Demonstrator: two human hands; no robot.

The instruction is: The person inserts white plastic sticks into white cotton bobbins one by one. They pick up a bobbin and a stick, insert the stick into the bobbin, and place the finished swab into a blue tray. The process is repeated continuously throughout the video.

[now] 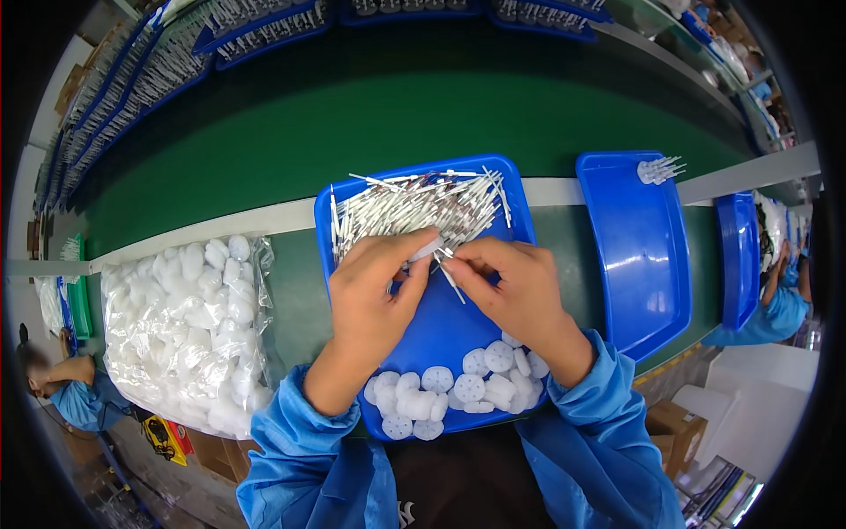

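Observation:
Above the middle of a blue tray [441, 331], my two hands meet. My left hand [374, 278] pinches a round white plastic disc [428, 249] between thumb and fingers. My right hand [515, 282] is closed at its fingertips on a thin white stick [448, 254] by the disc; whether it sits in a hole of the disc is too small to tell. Another white stick [454, 283] slants down below the fingertips. A heap of thin white sticks [414, 212] fills the tray's far end. Loose white discs with small holes [471, 388] lie at its near end.
Left of the tray stands a clear plastic bag [189, 326] full of white discs. On the right, a second blue tray [639, 264] bears a small cluster of discs with sticks [661, 169]. Beyond runs a green belt [423, 106], with loaded blue trays [264, 35] behind. Other people work at both sides.

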